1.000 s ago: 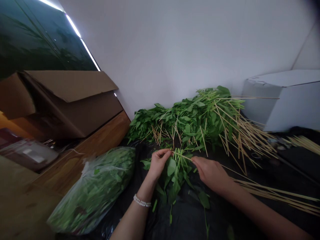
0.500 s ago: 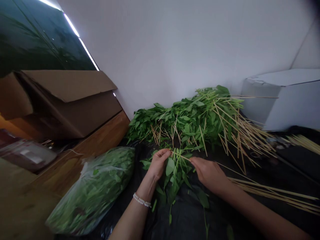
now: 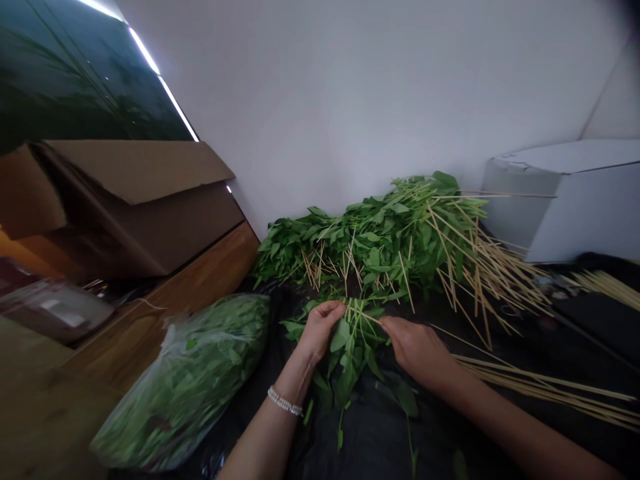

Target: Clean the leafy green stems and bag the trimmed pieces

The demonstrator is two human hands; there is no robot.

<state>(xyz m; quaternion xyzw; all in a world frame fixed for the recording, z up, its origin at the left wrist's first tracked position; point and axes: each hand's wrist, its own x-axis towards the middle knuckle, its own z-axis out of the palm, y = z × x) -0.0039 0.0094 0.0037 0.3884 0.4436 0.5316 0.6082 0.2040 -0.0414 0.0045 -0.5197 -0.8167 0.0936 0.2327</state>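
Between my hands runs a thin wooden skewer with several leafy green stems strung across it, their leaves hanging down over the black sheet. My left hand pinches near the skewer's left end, thumb and fingertips together by the stems. On the other side, my right hand is closed round the skewer's right part. Just behind lies a long heap of leafy greens with many skewers through the stems. Loose leaves and bits of stem lie in front of my hands.
To the left sits a clear plastic bag of leaves. Beyond it an open cardboard box stands on a wooden surface. Bare skewers lie at the right on the black sheet. A white box stands at the back right.
My left fingertips have shifted slightly to the right along the skewer, closer to the stems. My right hand has hardly moved, and the heap behind stays as it was.
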